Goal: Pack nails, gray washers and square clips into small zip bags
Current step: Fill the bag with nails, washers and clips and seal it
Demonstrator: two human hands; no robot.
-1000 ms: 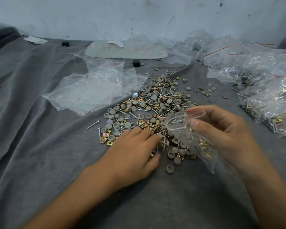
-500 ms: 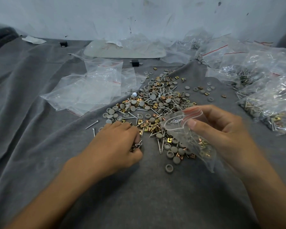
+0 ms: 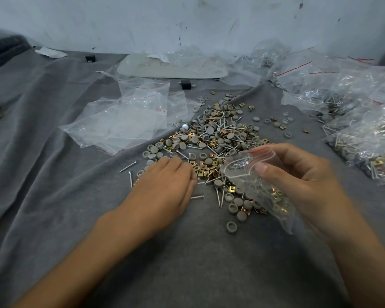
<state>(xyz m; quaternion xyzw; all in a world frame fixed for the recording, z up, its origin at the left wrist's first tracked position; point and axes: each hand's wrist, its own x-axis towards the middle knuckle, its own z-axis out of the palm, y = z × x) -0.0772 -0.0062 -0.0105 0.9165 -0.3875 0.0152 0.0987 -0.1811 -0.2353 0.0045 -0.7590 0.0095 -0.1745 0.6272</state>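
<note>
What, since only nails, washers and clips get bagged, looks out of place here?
A small white round piece sits at the far-left edge of the parts pile; it matches none of the three kinds being bagged.

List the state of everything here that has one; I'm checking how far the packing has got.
loose parts pile: nails, washers and clips mixed, spread on the gray cloth.
small zip bag: mouth open, partly filled, clips visible inside.
right hand: pinches the bag's mouth.
left hand: palm down on the pile's near edge, fingertips hidden.
empty zip bags: flat, overlapping, left of the pile.
filled bags: heaped at right; seals unclear.
</note>
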